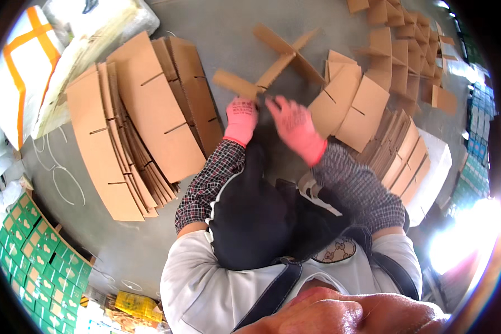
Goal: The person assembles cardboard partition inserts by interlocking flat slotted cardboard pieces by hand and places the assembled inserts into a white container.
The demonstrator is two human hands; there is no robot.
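A partly assembled cardboard divider (281, 68), made of slotted strips crossing one another, lies ahead of me on the floor. My left hand (241, 120), in a pink glove, is closed on its near end, with the fingertips partly hidden. Just to the right is my right hand (296, 127), also gloved in pink and slightly blurred. Its fingers are stretched and apart, pointing at the divider's near end, and nothing shows in them. Flat slotted cardboard sheets (156, 106) stand in a large stack to the left. More slotted strips (355, 106) lie beside my right hand.
Assembled cardboard dividers (398, 55) stand grouped at the far right. A leaning row of strips (398, 150) sits near my right forearm. Green boxes (39, 261) are stacked at lower left. White bundles with orange tape (30, 61) and loose white strapping (55, 167) lie left.
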